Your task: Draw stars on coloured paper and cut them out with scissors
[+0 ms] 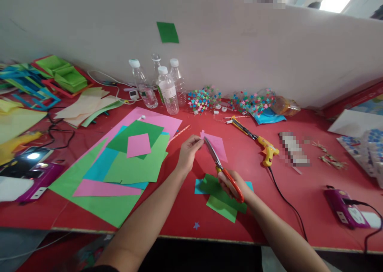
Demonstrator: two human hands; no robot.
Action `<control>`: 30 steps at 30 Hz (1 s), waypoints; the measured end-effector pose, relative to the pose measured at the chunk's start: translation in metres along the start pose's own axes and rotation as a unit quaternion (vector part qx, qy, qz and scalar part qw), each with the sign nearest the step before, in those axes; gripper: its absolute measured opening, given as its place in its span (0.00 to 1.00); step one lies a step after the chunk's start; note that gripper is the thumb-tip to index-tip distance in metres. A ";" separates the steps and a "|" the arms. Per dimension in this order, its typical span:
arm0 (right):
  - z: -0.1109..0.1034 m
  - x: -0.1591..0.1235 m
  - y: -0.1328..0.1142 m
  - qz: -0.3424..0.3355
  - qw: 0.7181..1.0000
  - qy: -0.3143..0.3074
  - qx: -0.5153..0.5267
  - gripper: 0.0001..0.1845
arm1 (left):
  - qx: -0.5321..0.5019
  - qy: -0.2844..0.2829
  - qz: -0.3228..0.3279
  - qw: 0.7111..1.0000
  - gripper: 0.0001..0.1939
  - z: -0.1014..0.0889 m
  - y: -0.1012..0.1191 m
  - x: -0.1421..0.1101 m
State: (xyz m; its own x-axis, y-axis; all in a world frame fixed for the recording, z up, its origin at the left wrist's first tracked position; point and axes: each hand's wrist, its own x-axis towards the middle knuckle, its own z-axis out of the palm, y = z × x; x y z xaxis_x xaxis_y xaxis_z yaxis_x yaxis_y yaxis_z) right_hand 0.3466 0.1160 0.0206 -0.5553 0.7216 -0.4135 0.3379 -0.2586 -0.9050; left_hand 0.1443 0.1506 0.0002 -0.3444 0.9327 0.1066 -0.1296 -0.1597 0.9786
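My left hand (190, 149) is closed in a pinch at the left edge of a small pink sheet of paper (219, 145); the fingers partly hide the grip. A narrow pink tab sticks out at that corner. In my right hand (235, 184) is a pair of scissors (231, 184) with red-orange handles. Its blades point up and left, across the pink paper's edge, with the tips close to my left fingertips. Under the right hand lie overlapping dark green (209, 183), light green (223, 209) and blue paper pieces (199, 187).
Coloured sheets (134, 166) are stacked at left. Plastic bottles (170, 92) and star confetti (203, 100) stand along the wall. A yellow glue gun (268, 150) lies at right, its cord reaching the front edge. Purple power strips (344, 208) sit at both sides.
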 end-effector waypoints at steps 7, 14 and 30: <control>-0.002 0.000 -0.002 0.005 1.000 -0.006 -0.027 0.32 | -0.004 0.032 0.007 0.999 0.15 -0.002 0.002 0.002; -0.009 -0.006 -0.010 0.009 0.997 -0.039 -0.072 0.30 | 0.027 0.031 0.046 0.998 0.12 -0.006 0.011 0.002; -0.013 -0.009 -0.015 0.000 0.996 -0.034 -0.086 0.31 | 0.047 -0.006 0.089 0.995 0.10 -0.003 0.024 -0.001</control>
State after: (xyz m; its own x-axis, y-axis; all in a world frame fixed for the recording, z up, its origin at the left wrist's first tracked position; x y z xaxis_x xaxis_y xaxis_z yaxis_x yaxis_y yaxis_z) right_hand 0.3570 0.1218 0.0390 -0.6042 0.6746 -0.4242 0.4591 -0.1404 -0.8772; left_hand 0.1386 0.1450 0.0230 -0.3431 0.8964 0.2807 0.0210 -0.2915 0.9563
